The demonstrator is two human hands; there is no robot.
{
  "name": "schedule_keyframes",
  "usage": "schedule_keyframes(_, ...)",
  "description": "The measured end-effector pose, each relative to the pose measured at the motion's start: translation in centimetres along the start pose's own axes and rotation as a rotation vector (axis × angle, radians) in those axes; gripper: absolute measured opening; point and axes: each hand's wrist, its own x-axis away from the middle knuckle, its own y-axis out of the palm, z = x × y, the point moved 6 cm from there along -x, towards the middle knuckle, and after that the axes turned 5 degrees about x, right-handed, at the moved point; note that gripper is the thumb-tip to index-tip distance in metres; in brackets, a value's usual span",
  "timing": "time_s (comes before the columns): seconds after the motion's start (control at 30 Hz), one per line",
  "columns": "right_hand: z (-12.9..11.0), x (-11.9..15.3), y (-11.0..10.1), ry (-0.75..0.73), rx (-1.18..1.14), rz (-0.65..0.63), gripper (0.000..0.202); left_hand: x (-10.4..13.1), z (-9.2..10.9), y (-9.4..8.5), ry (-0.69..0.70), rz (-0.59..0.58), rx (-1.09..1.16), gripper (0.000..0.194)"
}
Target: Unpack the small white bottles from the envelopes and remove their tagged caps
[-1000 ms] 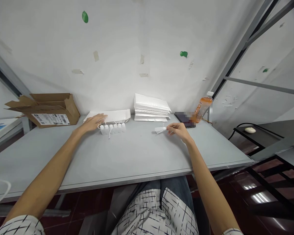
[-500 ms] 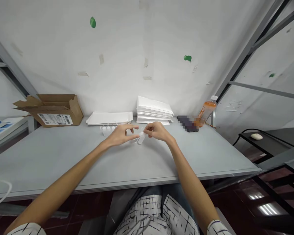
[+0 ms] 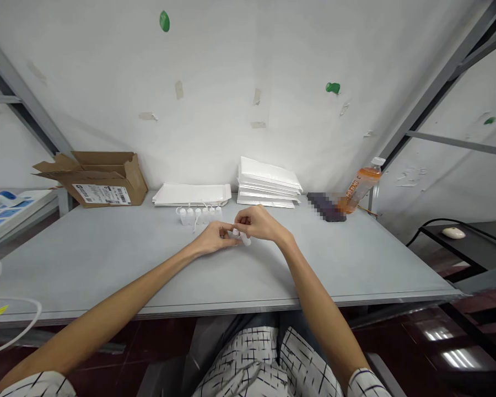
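Observation:
Over the middle of the table, my left hand (image 3: 215,238) closes its thumb and fingers on the left side of some small white plastic pots (image 3: 244,238). My right hand (image 3: 258,223) pinches at the top of these pots from the right, and its fingers hide part of them. Whether the pots are joined cannot be made out. Behind my left hand, a row of several small white capped pots (image 3: 198,215) with thin lid straps stands upright on the table.
Flat white envelopes (image 3: 192,194) and a taller stack of white envelopes (image 3: 268,184) lie along the wall. An open cardboard box (image 3: 103,179) stands at the left. A dark phone-like object (image 3: 326,207) and an orange drink bottle (image 3: 361,187) are at the right. A white cable (image 3: 35,314) hangs at front left.
My left hand has moved right and closed on the pots; its fingers were apart before. The row of pots behind now shows more fully. The camera view has shifted slightly.

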Motion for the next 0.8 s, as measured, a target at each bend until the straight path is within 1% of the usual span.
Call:
schedule_keyframes(0.1,0.6,0.3,-0.2,0.036,-0.093,-0.012,0.015,-0.3,0.4,0.6,0.002,0.008,0.083,0.036)
schedule_keyframes(0.23,1.0,0.3,-0.4,0.052,-0.115,0.013,0.013,-0.5,0.8,1.1,0.012,0.056,0.157,0.036)
schedule_keyframes(0.33,0.9,0.3,-0.6,0.038,-0.123,0.035,0.014,-0.5,1.1,0.8,0.033,0.128,0.126,0.036)
schedule_keyframes(0.43,0.9,0.5,-0.9,0.024,-0.140,0.044,0.015,-0.5,1.0,0.5,0.045,0.155,0.059,0.034)
schedule_keyframes(0.6,1.7,0.7,-0.8,0.039,-0.194,-0.007,0.014,-0.7,0.4,-0.1,0.068,0.214,-0.044,0.033)
schedule_keyframes(0.7,2.1,0.6,-0.6,0.066,-0.222,-0.019,0.016,-0.8,0.2,-0.1,0.087,0.222,-0.059,0.034)
schedule_keyframes(0.8,2.4,0.5,-0.4,0.075,-0.221,-0.028,0.014,-0.8,0.2,0.0,0.071,0.211,-0.047,0.036)
